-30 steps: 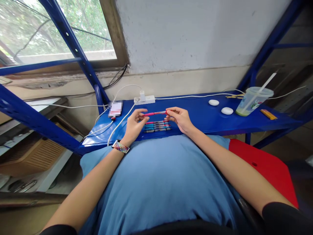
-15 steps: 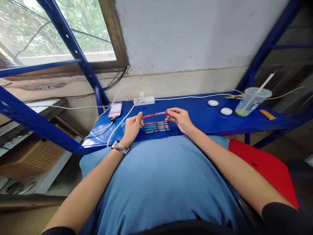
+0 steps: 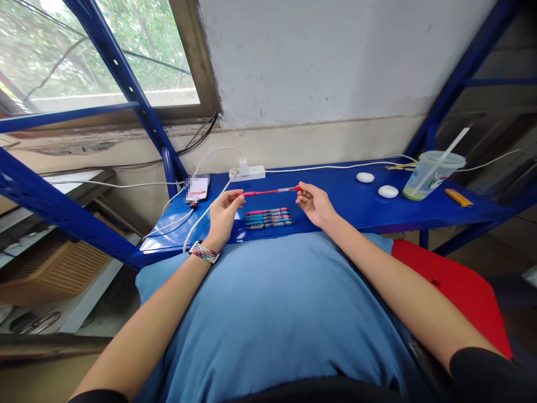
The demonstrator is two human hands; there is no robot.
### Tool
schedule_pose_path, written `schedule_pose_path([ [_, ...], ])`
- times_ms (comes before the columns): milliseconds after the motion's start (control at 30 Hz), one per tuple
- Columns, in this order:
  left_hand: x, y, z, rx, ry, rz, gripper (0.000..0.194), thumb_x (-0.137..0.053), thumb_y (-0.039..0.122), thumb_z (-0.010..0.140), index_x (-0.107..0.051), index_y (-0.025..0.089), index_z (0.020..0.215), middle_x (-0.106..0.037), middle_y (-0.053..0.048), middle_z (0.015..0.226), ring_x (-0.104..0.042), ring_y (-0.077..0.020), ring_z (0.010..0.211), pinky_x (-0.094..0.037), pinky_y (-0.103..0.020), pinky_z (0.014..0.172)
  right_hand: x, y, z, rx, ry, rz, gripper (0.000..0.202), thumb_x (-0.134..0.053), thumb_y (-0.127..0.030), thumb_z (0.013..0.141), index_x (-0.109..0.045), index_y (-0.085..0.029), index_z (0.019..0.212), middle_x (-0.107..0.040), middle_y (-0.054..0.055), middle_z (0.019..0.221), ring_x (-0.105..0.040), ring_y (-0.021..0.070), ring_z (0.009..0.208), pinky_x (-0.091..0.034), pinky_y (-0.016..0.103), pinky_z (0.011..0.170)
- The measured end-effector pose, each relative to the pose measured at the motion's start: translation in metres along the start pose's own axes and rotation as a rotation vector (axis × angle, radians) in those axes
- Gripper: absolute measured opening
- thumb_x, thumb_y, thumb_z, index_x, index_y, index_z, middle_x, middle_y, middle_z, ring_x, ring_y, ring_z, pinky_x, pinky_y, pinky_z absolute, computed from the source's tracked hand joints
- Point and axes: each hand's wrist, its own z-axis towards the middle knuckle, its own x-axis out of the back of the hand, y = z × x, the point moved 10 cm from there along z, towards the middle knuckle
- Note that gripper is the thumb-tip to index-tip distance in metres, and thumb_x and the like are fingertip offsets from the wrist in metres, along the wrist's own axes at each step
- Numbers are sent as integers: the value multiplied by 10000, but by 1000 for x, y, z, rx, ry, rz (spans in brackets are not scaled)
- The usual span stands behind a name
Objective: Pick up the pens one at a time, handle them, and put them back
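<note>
A red and pink pen [image 3: 267, 192] is stretched level between my two hands above the blue tabletop, with a thin red stretch and a clear stretch in its middle. My left hand [image 3: 224, 215] pinches its pink end between thumb and fingertips. At the other end, my right hand [image 3: 314, 204] pinches the red tip, its remaining fingers curled. Whether the pen's parts are fully separate I cannot tell. Just below, several pens [image 3: 268, 218] lie side by side in a neat row, one pink, others blue and one dark.
Behind the hands sits a white power strip [image 3: 248, 173] with plugged cables. A phone [image 3: 197, 189] lies at left. To the right are two white egg-shaped objects [image 3: 388, 191], a plastic cup [image 3: 432, 174] with a straw, and a small orange-yellow item [image 3: 458, 197].
My hands have moved apart, left hand leftward and right hand rightward, and slightly away from me. The pen between them spans a longer length, showing a thin red stretch.
</note>
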Motion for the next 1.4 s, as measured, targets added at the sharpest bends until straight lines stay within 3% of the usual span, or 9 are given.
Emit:
schedule_pose_path([
  [233, 0, -3, 0, 25, 18, 2, 255, -821, 438, 886, -803, 188, 933, -784, -62, 869, -744, -190, 846, -627, -350, 847, 10, 1, 5, -1, 65, 55, 289, -966, -260, 817, -683, -211, 781, -685, -41, 652, -616, 69, 516, -603, 149, 524],
  [400, 2, -4, 0, 41, 46, 35, 307, -824, 484, 884, -764, 198, 787, -749, -46, 760, -720, -177, 752, -622, -338, 781, 11, 1, 6, 3, 74, 77, 311, -978, -255, 810, -672, -218, 769, -679, -39, 650, -611, 70, 520, -605, 143, 511],
  [767, 3, -5, 1, 43, 52, 30, 338, -811, 510, 899, -752, 200, 780, -741, -42, 741, -715, -175, 729, -618, -335, 769, 12, 0, 5, 0, 93, 80, 322, -979, -255, 811, -660, -223, 778, -677, -45, 638, -615, 73, 511, -610, 142, 494],
  [833, -1, 1, -2, 18, 27, 55, 346, -797, 518, 914, -751, 202, 780, -744, -44, 745, -715, -181, 735, -610, -335, 771, 8, 3, 2, -17, 75, 72, 308, -971, -242, 820, -667, -219, 780, -684, -43, 638, -618, 71, 507, -608, 137, 497],
  [967, -21, 20, -10, -46, -131, 129, 375, -789, 529, 928, -742, 201, 753, -746, -41, 743, -685, -178, 726, -562, -313, 741, -13, 24, -9, -151, -33, 38, 262, -959, -225, 831, -699, -201, 808, -718, -27, 655, -649, 79, 516, -628, 143, 533],
  [1067, -27, 32, -15, -84, -157, 169, 365, -792, 507, 930, -730, 205, 734, -723, -29, 712, -648, -170, 688, -528, -306, 702, -17, 33, -16, -202, -19, 23, 236, -939, -217, 855, -709, -200, 809, -728, -19, 660, -660, 85, 522, -655, 157, 574],
  [1267, -25, 26, -12, -65, -136, 159, 336, -769, 501, 941, -739, 208, 779, -722, -31, 723, -640, -177, 690, -507, -311, 690, -26, 20, -21, -102, -71, -29, 299, -991, -264, 805, -703, -202, 752, -721, -19, 659, -655, 84, 551, -661, 162, 600],
  [1400, -23, 21, -9, -71, -133, 177, 515, -629, 558, 1022, -631, 221, 633, -621, -15, 612, -558, -165, 613, -476, -317, 668, -40, 11, -27, -6, -198, -123, 386, -1048, -387, 714, -705, -209, 734, -730, -17, 691, -671, 97, 605, -682, 195, 640],
])
